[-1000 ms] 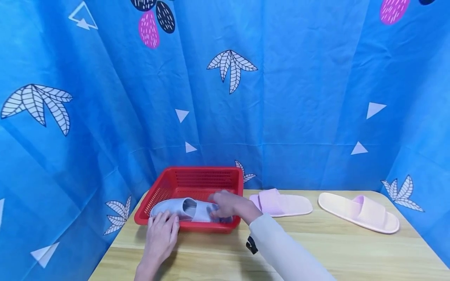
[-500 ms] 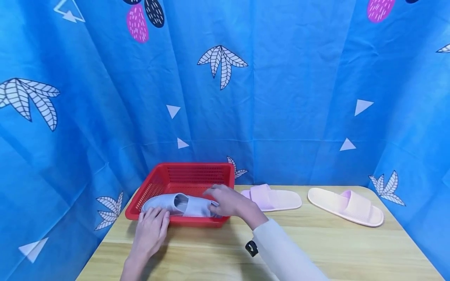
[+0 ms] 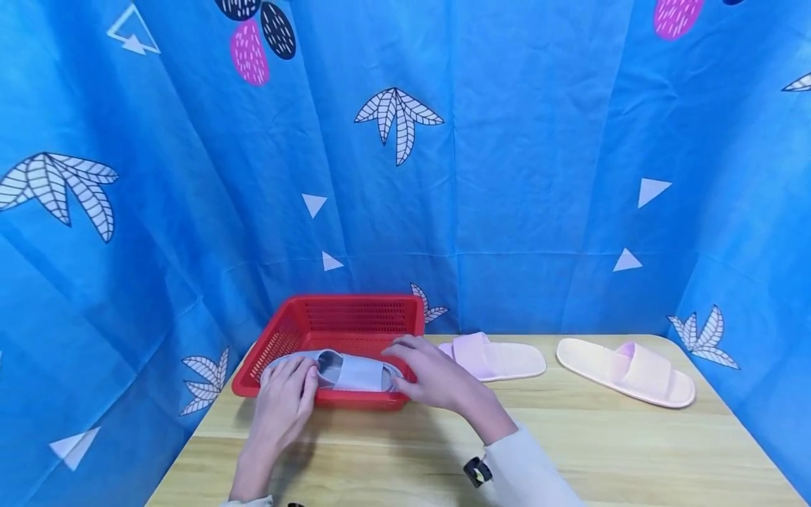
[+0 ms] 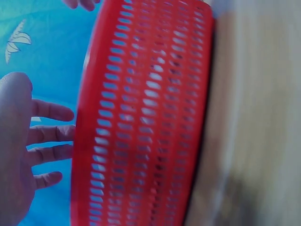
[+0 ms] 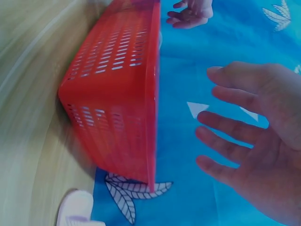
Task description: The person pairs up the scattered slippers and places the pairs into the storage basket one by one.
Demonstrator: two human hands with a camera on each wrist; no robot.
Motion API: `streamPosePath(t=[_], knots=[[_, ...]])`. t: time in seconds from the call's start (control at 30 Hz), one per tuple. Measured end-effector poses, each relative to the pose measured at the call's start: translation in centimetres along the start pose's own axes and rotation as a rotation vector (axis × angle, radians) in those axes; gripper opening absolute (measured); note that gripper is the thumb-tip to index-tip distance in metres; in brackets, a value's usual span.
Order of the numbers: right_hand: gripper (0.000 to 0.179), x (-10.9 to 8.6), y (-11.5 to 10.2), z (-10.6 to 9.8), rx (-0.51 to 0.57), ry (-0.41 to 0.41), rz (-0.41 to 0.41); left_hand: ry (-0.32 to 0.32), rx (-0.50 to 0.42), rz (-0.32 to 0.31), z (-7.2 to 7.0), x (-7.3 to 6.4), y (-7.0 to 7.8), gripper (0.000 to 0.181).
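Observation:
Pale grey slide slippers (image 3: 360,373) lie along the front inside a red plastic basket (image 3: 355,310); their exact number is unclear. My left hand (image 3: 279,398) is over their left end at the front rim, hiding part of them. In the left wrist view its fingers (image 4: 51,134) are extended and spread near the rim (image 4: 87,117), and nothing shows in its grasp. Over the basket's right front corner, my right hand (image 3: 440,377) hovers with fingers apart, holding nothing; the right wrist view shows these fingers (image 5: 230,127) clear of the basket wall (image 5: 110,108).
Right of the basket, a pink slipper (image 3: 513,360) lies on the wooden table (image 3: 570,451). Farther right is a paler cream-pink slipper (image 3: 608,370). A blue patterned curtain (image 3: 538,211) surrounds the back and sides.
My right hand has drawn back from the right end of the grey slippers, uncovering more of them, and moved slightly right. The left hand stays at the front rim. The head view has shifted slightly.

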State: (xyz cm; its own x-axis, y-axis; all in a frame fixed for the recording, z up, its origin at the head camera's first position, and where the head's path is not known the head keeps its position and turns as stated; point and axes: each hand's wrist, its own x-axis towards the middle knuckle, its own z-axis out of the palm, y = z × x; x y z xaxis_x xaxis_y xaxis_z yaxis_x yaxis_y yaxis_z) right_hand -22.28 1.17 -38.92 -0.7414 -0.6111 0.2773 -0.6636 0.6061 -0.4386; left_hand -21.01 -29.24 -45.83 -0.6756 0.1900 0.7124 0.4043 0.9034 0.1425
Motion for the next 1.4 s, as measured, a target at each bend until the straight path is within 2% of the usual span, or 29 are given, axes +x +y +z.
streamPosePath(t=[0.2,0.3,0.5,0.77,0.93,1.1,1.27,1.4], knots=[[0.050,-2.4,1.2,-1.3,0.022,0.107,-0.030,-0.053,-0.073,-0.036,0.9,2.0,2.4,0.017],[0.052,-3.2,1.5,-1.9,0.031,0.145,-0.030,-0.057,-0.106,-0.049,1.1,2.7,3.3,0.017],[0.051,-4.4,2.1,-2.1,0.002,0.223,-0.059,-0.026,-0.172,-0.050,0.9,3.1,4.3,0.020],[0.051,-5.3,2.9,-2.0,-0.009,0.340,-0.142,-0.002,-0.249,-0.051,0.6,4.0,5.2,0.028],[0.051,-6.3,3.6,-2.6,-0.042,0.416,-0.152,-0.025,-0.299,-0.046,1.2,4.6,6.4,0.030],[0.054,-7.0,4.3,-3.5,-0.053,0.429,-0.152,-0.004,-0.320,-0.068,1.7,5.4,7.4,0.035],[0.054,-7.6,5.1,-4.1,-0.064,0.426,-0.147,-0.011,-0.338,-0.105,1.8,6.0,8.3,0.041],[0.054,-8.3,6.1,-4.6,-0.088,0.458,-0.124,-0.014,-0.348,-0.114,2.2,6.5,9.2,0.042]])
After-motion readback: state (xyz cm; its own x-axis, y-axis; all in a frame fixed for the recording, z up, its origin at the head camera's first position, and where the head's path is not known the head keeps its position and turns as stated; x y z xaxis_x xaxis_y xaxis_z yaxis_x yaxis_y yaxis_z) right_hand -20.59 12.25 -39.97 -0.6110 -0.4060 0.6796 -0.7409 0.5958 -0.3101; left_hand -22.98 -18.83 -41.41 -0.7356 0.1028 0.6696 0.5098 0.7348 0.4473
